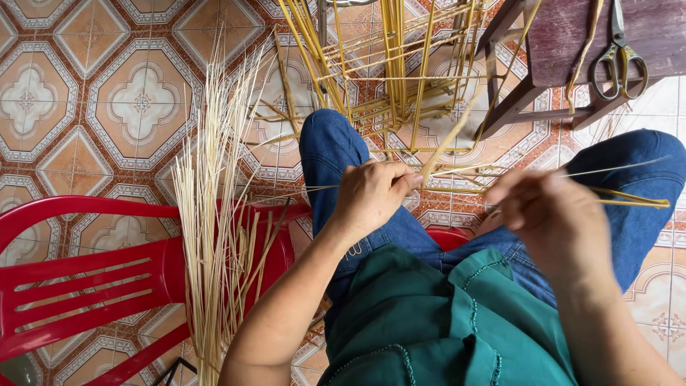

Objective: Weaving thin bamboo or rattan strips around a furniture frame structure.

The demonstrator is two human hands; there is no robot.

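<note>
I see both forearms reaching forward from the bottom of the view, bare to the elbow, over my knees. My left hand (pixel 371 193) is closed in a loose fist, knuckles up, thumb and fingertips pinched together at its right end. My right hand (pixel 554 218) sits just beside it, slightly blurred, back toward me, fingers curled inward and pinching. The two hands are near, not touching.

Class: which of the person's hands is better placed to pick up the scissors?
Probably the right hand: the metal scissors lie on the dark wooden stool on its side, while the left hand pinches pale bamboo strips farther away.
</note>
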